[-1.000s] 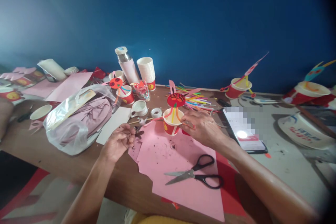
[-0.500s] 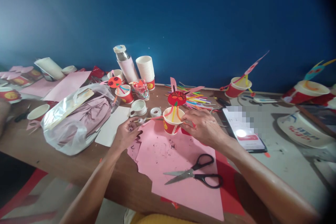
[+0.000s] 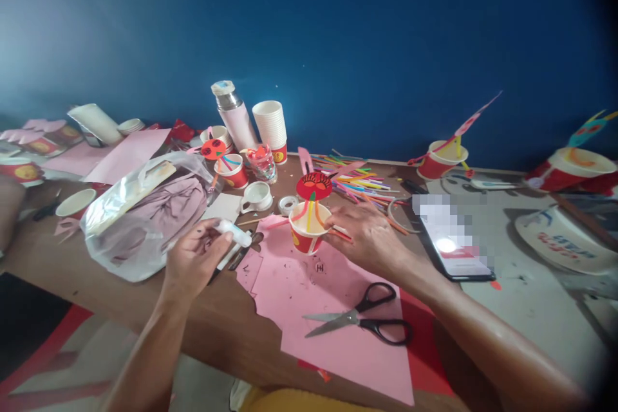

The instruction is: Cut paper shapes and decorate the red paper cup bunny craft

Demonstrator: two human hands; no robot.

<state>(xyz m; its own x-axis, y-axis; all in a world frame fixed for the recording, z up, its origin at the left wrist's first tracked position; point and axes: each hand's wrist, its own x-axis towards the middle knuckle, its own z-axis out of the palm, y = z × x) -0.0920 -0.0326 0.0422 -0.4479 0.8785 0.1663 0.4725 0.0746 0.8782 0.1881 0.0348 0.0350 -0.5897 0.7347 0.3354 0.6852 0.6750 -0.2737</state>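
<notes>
My left hand (image 3: 193, 261) is closed around a small white tube (image 3: 233, 231), held just above the wooden table (image 3: 226, 328) with its tip pointing right. My right hand (image 3: 367, 238) grips the right side of a red paper cup (image 3: 305, 235) that stands on a pink paper sheet (image 3: 333, 315). The cup carries coloured strips and a round red paper face (image 3: 313, 186) above its rim. Black-handled scissors (image 3: 360, 320) lie on the pink sheet near me.
A clear plastic bag with cloth (image 3: 145, 215) lies at the left. Behind the cup are a pink flask (image 3: 235, 116), a stack of paper cups (image 3: 270, 129), a tape roll (image 3: 288, 205) and coloured strips (image 3: 357, 183). A phone (image 3: 451, 244) lies at the right, decorated cups (image 3: 441, 161) beyond.
My left hand has picked up the white tube and lifted it leftward. The cup under my right hand has shifted slightly to the left.
</notes>
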